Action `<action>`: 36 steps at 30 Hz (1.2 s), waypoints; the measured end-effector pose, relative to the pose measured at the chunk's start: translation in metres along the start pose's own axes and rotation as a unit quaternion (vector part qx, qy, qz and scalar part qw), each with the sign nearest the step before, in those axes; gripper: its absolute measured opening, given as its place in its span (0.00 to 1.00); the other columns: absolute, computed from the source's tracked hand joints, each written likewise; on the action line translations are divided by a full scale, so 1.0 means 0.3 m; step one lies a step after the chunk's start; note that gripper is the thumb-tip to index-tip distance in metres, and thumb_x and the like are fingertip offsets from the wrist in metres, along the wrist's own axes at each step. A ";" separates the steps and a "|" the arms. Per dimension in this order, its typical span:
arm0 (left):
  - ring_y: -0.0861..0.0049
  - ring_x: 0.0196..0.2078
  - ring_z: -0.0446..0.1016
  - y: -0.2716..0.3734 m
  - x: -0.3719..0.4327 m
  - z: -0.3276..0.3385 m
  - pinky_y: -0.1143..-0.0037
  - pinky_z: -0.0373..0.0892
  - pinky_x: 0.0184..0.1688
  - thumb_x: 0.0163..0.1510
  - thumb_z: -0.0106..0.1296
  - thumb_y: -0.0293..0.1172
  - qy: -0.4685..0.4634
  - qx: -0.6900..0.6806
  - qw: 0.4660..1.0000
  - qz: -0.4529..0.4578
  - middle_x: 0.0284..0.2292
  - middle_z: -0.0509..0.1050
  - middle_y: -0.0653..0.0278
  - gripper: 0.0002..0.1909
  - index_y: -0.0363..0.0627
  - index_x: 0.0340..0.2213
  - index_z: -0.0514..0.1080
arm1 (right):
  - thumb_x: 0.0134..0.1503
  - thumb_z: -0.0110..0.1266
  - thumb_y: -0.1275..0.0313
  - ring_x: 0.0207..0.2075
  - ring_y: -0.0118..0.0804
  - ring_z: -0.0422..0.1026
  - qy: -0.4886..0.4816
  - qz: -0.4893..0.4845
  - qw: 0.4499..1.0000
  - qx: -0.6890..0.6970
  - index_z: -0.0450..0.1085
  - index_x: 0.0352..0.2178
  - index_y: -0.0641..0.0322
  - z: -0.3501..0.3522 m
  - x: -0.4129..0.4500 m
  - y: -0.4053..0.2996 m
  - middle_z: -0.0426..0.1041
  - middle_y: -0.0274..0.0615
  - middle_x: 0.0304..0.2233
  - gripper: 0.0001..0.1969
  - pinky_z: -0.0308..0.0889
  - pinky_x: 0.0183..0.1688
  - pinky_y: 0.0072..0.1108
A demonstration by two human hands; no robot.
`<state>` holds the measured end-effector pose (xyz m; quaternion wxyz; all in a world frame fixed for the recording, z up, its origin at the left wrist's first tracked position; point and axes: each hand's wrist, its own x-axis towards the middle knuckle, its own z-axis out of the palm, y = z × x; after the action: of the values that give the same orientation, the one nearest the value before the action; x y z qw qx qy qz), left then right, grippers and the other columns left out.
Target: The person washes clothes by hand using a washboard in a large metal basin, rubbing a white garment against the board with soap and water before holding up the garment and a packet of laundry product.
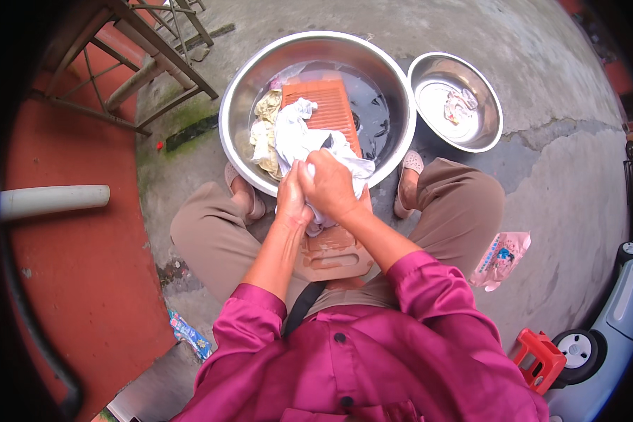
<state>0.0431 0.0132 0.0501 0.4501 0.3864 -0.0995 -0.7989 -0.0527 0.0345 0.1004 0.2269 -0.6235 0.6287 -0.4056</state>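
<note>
A ridged orange-brown washboard (324,96) leans in a large metal basin (403,121), its handle end resting over the rim towards my lap. Wet white cloth (300,134) lies bunched along the board. My left hand (291,192) and my right hand (328,182) are pressed together over the lower part of this cloth, both gripping it. A small white spot shows between the hands; whether it is foam or soap I cannot tell. Yellowish and white cloths (266,132) lie in the water on the basin's left side.
A smaller metal basin (456,68) holding a crumpled patterned cloth (460,106) stands at the right. A pink packet (501,261) and a blue packet (190,333) lie on the concrete. At lower right are a red plastic stool (539,361) and a blue toy car (606,337). A metal frame (153,58) stands upper left.
</note>
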 end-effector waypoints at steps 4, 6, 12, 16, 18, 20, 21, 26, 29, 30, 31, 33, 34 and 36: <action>0.75 0.39 0.67 0.002 -0.023 0.074 0.75 0.65 0.40 0.57 0.36 0.39 0.053 0.035 0.997 0.040 0.37 0.68 0.60 0.18 0.36 0.41 0.63 | 0.47 0.49 0.69 0.28 0.50 0.65 0.049 0.047 0.997 0.021 0.63 0.23 0.65 -0.025 0.065 0.020 0.64 0.50 0.24 0.09 0.61 0.30 0.31; 0.76 0.36 0.68 0.026 0.011 0.019 0.76 0.66 0.38 0.57 0.36 0.41 0.029 0.014 0.998 0.048 0.35 0.68 0.61 0.18 0.38 0.39 0.64 | 0.46 0.50 0.68 0.31 0.47 0.65 0.016 0.056 0.994 0.094 0.63 0.24 0.64 -0.027 0.000 -0.035 0.65 0.49 0.26 0.09 0.60 0.32 0.29; 0.78 0.33 0.68 0.008 -0.079 0.134 0.78 0.65 0.36 0.57 0.36 0.43 0.067 0.041 0.995 0.058 0.30 0.68 0.63 0.17 0.40 0.31 0.66 | 0.48 0.50 0.66 0.24 0.43 0.68 0.049 0.093 0.993 0.045 0.66 0.22 0.64 0.004 0.098 0.116 0.67 0.46 0.20 0.10 0.61 0.29 0.29; 0.74 0.39 0.68 0.081 -0.069 0.095 0.73 0.65 0.42 0.56 0.36 0.44 0.025 0.047 0.995 0.089 0.33 0.70 0.59 0.20 0.36 0.34 0.66 | 0.51 0.48 0.64 0.27 0.32 0.69 0.019 0.318 0.912 0.259 0.70 0.23 0.66 -0.115 0.171 0.238 0.71 0.44 0.23 0.14 0.63 0.30 0.24; 0.74 0.38 0.68 0.159 -0.095 0.102 0.72 0.65 0.41 0.56 0.38 0.44 -0.017 0.015 0.994 0.103 0.35 0.70 0.58 0.20 0.36 0.35 0.66 | 0.53 0.46 0.66 0.31 0.31 0.70 -0.030 0.367 0.854 0.367 0.70 0.27 0.68 -0.143 0.168 0.293 0.72 0.43 0.28 0.13 0.63 0.35 0.21; 0.74 0.40 0.68 0.186 -0.063 -0.005 0.73 0.65 0.41 0.55 0.40 0.43 -0.013 0.039 0.993 0.111 0.37 0.69 0.58 0.20 0.35 0.38 0.65 | 0.52 0.47 0.67 0.31 0.29 0.68 -0.063 0.342 0.824 0.447 0.69 0.29 0.68 -0.170 0.157 0.277 0.71 0.41 0.29 0.12 0.62 0.36 0.18; 0.74 0.41 0.68 0.191 -0.060 -0.010 0.73 0.65 0.42 0.55 0.41 0.42 -0.013 0.063 0.992 0.112 0.39 0.68 0.57 0.20 0.35 0.41 0.63 | 0.50 0.49 0.68 0.31 0.27 0.67 -0.088 0.317 0.786 0.523 0.69 0.32 0.67 -0.188 0.149 0.272 0.71 0.40 0.29 0.12 0.61 0.36 0.16; 0.77 0.40 0.67 0.220 -0.127 -0.002 0.76 0.65 0.41 0.47 0.53 0.31 -0.060 0.202 0.977 0.046 0.37 0.68 0.58 0.21 0.39 0.42 0.64 | 0.45 0.53 0.76 0.35 0.25 0.66 -0.120 0.213 0.849 0.468 0.68 0.36 0.67 -0.250 0.123 0.212 0.70 0.37 0.34 0.13 0.60 0.40 0.16; 0.80 0.37 0.68 0.217 -0.127 -0.041 0.79 0.64 0.40 0.45 0.54 0.28 -0.098 0.603 0.792 -0.012 0.34 0.70 0.60 0.17 0.40 0.39 0.67 | 0.44 0.54 0.75 0.36 0.25 0.66 -0.146 0.171 0.861 0.456 0.68 0.36 0.68 -0.252 0.104 0.152 0.70 0.38 0.35 0.14 0.61 0.41 0.16; 0.82 0.35 0.68 0.222 -0.160 0.016 0.80 0.64 0.39 0.43 0.54 0.25 -0.119 0.625 0.770 -0.049 0.32 0.71 0.62 0.13 0.40 0.34 0.69 | 0.43 0.56 0.75 0.37 0.25 0.66 -0.155 0.157 0.888 0.404 0.68 0.36 0.66 -0.252 0.097 0.141 0.70 0.37 0.35 0.16 0.61 0.41 0.17; 0.82 0.35 0.68 0.213 -0.154 0.001 0.80 0.64 0.39 0.43 0.54 0.25 -0.119 0.625 0.770 -0.048 0.32 0.71 0.62 0.13 0.40 0.34 0.69 | 0.44 0.57 0.74 0.40 0.27 0.65 -0.183 0.121 0.913 0.344 0.68 0.36 0.65 -0.239 0.091 0.158 0.69 0.38 0.37 0.15 0.59 0.44 0.18; 0.82 0.34 0.68 0.188 -0.139 -0.031 0.80 0.64 0.39 0.44 0.52 0.22 -0.013 0.436 0.895 0.090 0.33 0.71 0.62 0.10 0.39 0.32 0.68 | 0.43 0.58 0.69 0.38 0.29 0.67 -0.236 0.049 0.958 0.155 0.68 0.36 0.66 -0.247 0.076 0.151 0.70 0.40 0.35 0.17 0.60 0.42 0.18; 0.81 0.35 0.69 0.194 -0.135 -0.028 0.80 0.65 0.39 0.45 0.48 0.19 -0.040 0.297 0.940 0.163 0.34 0.72 0.59 0.07 0.39 0.30 0.66 | 0.42 0.59 0.67 0.35 0.30 0.68 -0.284 0.075 0.951 0.092 0.67 0.36 0.66 -0.243 0.063 0.150 0.71 0.43 0.31 0.19 0.62 0.40 0.19; 0.74 0.38 0.70 0.211 -0.132 -0.029 0.76 0.66 0.42 0.46 0.43 0.16 -0.050 0.190 0.960 0.200 0.37 0.71 0.52 0.10 0.40 0.33 0.63 | 0.39 0.60 0.64 0.32 0.38 0.69 -0.400 0.069 0.914 0.004 0.67 0.35 0.67 -0.233 0.049 0.145 0.71 0.49 0.29 0.22 0.62 0.37 0.23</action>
<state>0.1015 0.0099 0.0971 0.5131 0.3964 -0.3475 -0.6774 -0.1359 0.0314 0.1090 0.4887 -0.6880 0.5255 -0.1082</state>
